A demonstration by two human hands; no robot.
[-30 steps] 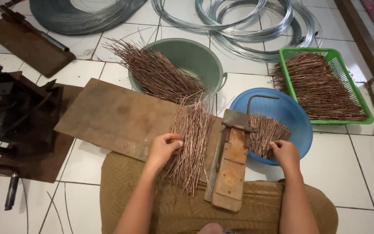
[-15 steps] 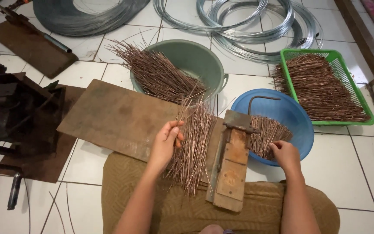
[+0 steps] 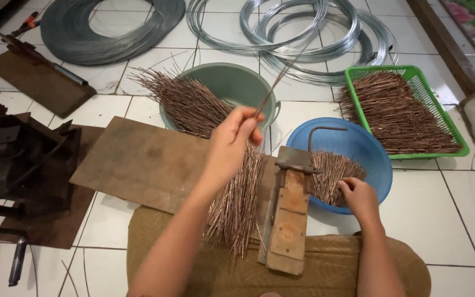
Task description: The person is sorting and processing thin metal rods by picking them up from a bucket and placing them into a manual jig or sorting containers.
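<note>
My left hand (image 3: pixel 232 144) pinches one thin rod (image 3: pixel 275 82) aloft; my right hand (image 3: pixel 358 197) rests, fingers curled, on finished pieces in the blue bowl (image 3: pixel 377 159). A big pile (image 3: pixel 237 203) remains.

A wooden jig (image 3: pixel 288 220) lies on the mat (image 3: pixel 331 269) nearest the person, with a loose pile of rods (image 3: pixel 237 203) just left of it on a flat board (image 3: pixel 138 162). Behind the board stands a tub (image 3: pixel 237 85) with rods leaning out. Right of the jig sits a basin (image 3: pixel 366 151) holding short pieces; further right, a basket (image 3: pixel 413 74). Wire coils (image 3: pixel 303 33) lie behind on the floor.
</note>
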